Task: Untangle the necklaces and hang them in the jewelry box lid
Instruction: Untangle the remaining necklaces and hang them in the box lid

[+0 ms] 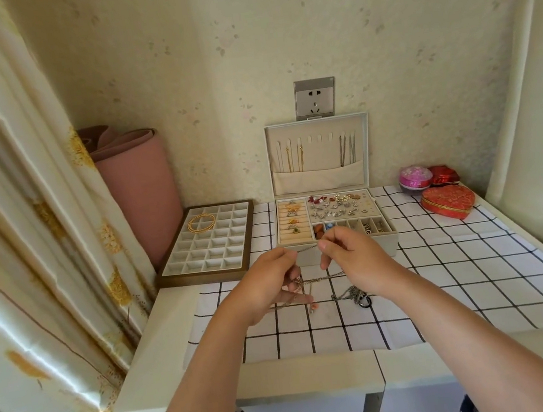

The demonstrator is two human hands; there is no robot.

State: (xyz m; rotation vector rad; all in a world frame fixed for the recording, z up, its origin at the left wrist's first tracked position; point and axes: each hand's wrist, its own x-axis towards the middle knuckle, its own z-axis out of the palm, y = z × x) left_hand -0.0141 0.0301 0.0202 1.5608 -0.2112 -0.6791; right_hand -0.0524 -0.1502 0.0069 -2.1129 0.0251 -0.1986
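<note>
Between us and the upright jewelry box lid (323,178) stands the open jewelry box (385,242), so we reach the lid's hooks only over the filled compartments, and hung chains (347,151) take the left and right hooks. The compartment tray (214,251) crowds the left, the heart-shaped box (449,201) the right rear; checked tablecloth (480,282) lies bare to the right of the tangled necklaces (352,293).

A checked cloth (463,284) covers the table (152,360). Beneath the right hand (353,260) lie necklaces (350,294), the jewelry box (387,244) sits just beyond it, a tray (203,278) lies beyond the left hand (266,284), and 3 small boxes (447,201) sit far right.
</note>
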